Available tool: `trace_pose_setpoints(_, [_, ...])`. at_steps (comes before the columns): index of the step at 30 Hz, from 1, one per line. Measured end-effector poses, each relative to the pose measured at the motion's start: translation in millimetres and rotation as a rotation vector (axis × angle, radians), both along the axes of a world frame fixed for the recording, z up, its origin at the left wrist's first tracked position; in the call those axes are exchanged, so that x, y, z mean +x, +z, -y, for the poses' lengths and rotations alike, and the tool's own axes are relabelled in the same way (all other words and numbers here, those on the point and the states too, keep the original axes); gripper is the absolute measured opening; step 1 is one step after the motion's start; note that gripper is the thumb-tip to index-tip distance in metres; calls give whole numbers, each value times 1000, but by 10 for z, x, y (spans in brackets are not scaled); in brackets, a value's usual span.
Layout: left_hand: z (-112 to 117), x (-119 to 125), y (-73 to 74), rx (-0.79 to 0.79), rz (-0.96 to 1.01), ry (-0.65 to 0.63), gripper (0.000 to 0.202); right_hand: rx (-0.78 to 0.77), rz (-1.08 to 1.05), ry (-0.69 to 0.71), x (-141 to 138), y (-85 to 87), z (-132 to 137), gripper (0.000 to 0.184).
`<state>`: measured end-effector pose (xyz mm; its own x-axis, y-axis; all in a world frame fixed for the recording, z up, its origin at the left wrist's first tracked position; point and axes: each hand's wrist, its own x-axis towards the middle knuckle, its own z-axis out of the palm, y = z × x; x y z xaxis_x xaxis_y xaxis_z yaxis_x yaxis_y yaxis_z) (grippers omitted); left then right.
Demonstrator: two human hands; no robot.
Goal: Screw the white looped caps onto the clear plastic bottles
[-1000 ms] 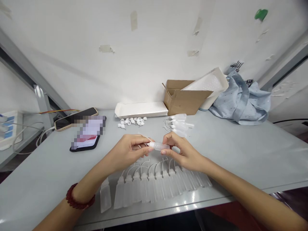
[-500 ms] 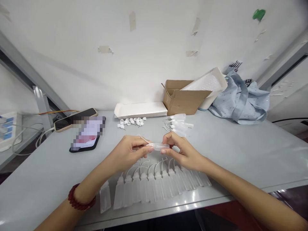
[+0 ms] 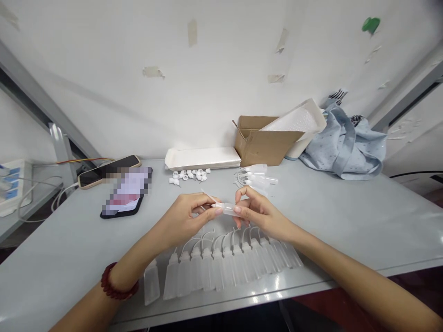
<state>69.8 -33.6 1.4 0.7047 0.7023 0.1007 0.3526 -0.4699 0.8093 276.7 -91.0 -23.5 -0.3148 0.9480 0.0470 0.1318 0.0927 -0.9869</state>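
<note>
My left hand (image 3: 188, 216) and my right hand (image 3: 258, 213) meet above the table's middle, both pinched on one small translucent squeeze bottle (image 3: 229, 208) held sideways. The left fingers grip its needle-cap end, and a thin white tip sticks out up and left. The right fingers hold the bottle's body. Just below the hands, a row of several finished bottles (image 3: 224, 265) with bent white tips lies side by side near the table's front edge. One capless bottle (image 3: 151, 287) lies apart at the row's left.
A pile of small white caps (image 3: 188, 175) and a heap of bottles (image 3: 256, 176) lie farther back. Behind them are a white flat packet (image 3: 202, 158), a cardboard box (image 3: 265, 143) and blue cloth (image 3: 346, 143). Two phones (image 3: 119, 184) lie at the left.
The right hand has slid a little left along the bottle, closer to the left hand. The thin tip now points more up and left.
</note>
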Motion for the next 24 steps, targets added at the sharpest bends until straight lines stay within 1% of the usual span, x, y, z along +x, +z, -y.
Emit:
trace_pose_setpoints(1, [3,0,2,-20,-7,2,25,34,47,-20,1,1,3,25])
trace_pose_setpoints(3, [9,-3,-3,-65,-17,20,29,178,186,-78,6,-12,3,24])
trace_pose_setpoints(6, [5,-12,-24,-128,-18,58,33,529,417,-165,20,-70,-16,24])
trace_pose_setpoints(8, [-4,-18,-31,-166,-16,59,34,732,506,-181,28,-111,-34,21])
trace_pose_setpoints(10, [-11,-19,-28,-197,-19,48,33,856,540,-185,32,-136,-49,20])
trace_pose_setpoints(12, [-11,-16,-18,-208,-28,37,34,913,539,-183,35,-142,-54,21])
trace_pose_setpoints(15, [5,-5,-10,-207,-27,36,35,889,499,-189,35,-125,-40,22])
trace_pose_setpoints(17, [22,6,-14,-202,-6,36,34,800,457,-202,31,-105,-23,22])
trace_pose_setpoints(19, [37,18,-24,-172,20,40,32,670,408,-218,23,-82,-9,23])
trace_pose_setpoints(21, [49,31,-34,-84,34,44,29,539,354,-227,13,-62,-2,25])
trace_pose_setpoints(24, [64,48,-51,119,21,37,27,368,276,-207,3,-39,-5,28])
